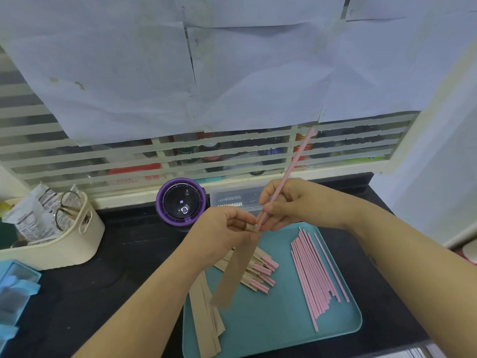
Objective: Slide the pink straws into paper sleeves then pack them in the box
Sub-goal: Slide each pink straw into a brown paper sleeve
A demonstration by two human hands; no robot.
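Note:
My right hand (286, 202) pinches a pink straw (296, 158) that slants up and to the right, its lower tip at the mouth of a brown paper sleeve (235, 272). My left hand (222, 233) pinches the top of that sleeve, which hangs down over the teal tray (271, 329). Several loose pink straws (315, 272) lie on the tray's right side. Several sleeved straws (258, 272) lie in a pile at the tray's middle. Empty sleeves (206, 321) lie at its left edge. A clear plastic box (235, 198) stands behind my hands.
A purple round device (180, 201) sits on the black counter (124, 254) behind the tray. A cream basket (64, 239) with scissors and packets stands at the left. Blue items (13, 293) lie at the far left edge. A slatted window with paper sheets backs the counter.

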